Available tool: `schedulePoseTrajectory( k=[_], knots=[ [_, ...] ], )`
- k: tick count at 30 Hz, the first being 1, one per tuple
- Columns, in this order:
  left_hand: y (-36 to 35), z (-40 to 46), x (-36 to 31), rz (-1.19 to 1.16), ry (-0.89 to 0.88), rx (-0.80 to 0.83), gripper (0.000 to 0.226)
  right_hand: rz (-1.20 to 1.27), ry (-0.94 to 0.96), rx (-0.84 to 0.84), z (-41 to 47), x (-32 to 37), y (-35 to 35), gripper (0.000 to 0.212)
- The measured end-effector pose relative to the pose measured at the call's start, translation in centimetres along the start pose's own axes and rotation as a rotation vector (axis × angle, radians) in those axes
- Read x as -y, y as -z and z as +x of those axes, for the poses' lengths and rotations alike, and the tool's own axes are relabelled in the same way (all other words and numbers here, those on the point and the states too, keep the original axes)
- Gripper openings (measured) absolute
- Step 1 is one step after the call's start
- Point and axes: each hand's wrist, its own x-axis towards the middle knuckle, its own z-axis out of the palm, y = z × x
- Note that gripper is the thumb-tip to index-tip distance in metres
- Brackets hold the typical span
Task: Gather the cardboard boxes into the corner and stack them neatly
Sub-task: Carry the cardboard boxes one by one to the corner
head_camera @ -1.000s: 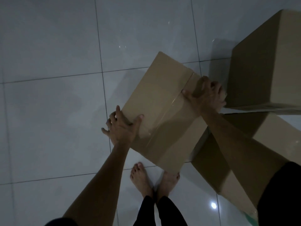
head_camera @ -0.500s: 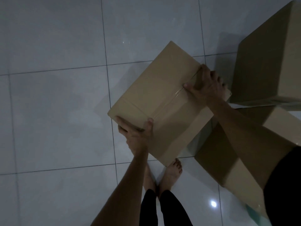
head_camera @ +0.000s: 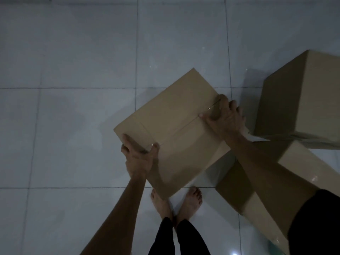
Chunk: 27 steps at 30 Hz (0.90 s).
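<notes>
I hold a taped brown cardboard box (head_camera: 176,126) off the floor in front of me, tilted and turned diagonally. My left hand (head_camera: 139,157) grips its near-left edge, thumb on top and fingers underneath. My right hand (head_camera: 225,117) clamps the far-right edge. A second cardboard box (head_camera: 301,100) stands on the floor at the right. A third long box (head_camera: 303,172) lies below it at the lower right, partly hidden by my right arm.
Pale glossy floor tiles (head_camera: 73,126) stretch to the left and ahead. My bare feet (head_camera: 190,201) stand right under the held box. A wall base runs along the top edge. The room is dim.
The box has been lifted off the floor. My left hand shifted from resting on top to gripping the near-left edge. The view has tilted so more floor shows ahead.
</notes>
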Motion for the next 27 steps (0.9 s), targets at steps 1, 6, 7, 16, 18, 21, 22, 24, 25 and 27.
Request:
schedulePoseTrajectory(
  k=[1, 6, 7, 16, 18, 21, 22, 24, 25, 27],
  knots=[
    [1.8, -0.7, -0.1, 0.002, 0.001, -0.016, 0.122, -0.004, 0.02, -0.006, -0.9, 1.3, 1.0, 0.095],
    [13.4, -4.8, -2.3, 0.035, 0.02, -0.081, 0.118, -0.001, 0.078, -0.047, -6.1, 9.3, 7.6, 0.099],
    [15.9, -5.7, -2.8, 0.046, 0.017, -0.096, 0.118, 0.001, 0.088, -0.046, -7.2, 11.1, 9.1, 0.099],
    [36.6, -12.0, -5.3, 0.057, 0.058, -0.253, 0.097, -0.032, 0.266, -0.116, -16.3, 28.0, 20.7, 0.098],
    [40.5, -12.6, -5.5, 0.045, 0.039, -0.3, 0.093, -0.016, 0.295, -0.114, -17.6, 31.4, 22.0, 0.099],
    [46.1, -13.0, -5.0, 0.023, 0.056, -0.35, 0.091, -0.028, 0.337, -0.127, -19.8, 36.4, 23.4, 0.099],
    [47.9, -13.0, -4.7, 0.021, 0.058, -0.369, 0.092, -0.025, 0.356, -0.132, -20.5, 38.1, 23.6, 0.099],
    [51.3, -12.6, -4.0, 0.023, 0.058, -0.415, 0.091, 0.0, 0.39, -0.122, -21.7, 41.6, 23.5, 0.098],
    [52.8, -12.1, -3.5, 0.02, 0.059, -0.438, 0.091, 0.016, 0.404, -0.114, -22.1, 43.4, 23.3, 0.098],
    [55.4, -11.1, -2.3, 0.005, 0.079, -0.477, 0.089, 0.032, 0.443, -0.097, -22.7, 47.1, 22.6, 0.098]
  ],
)
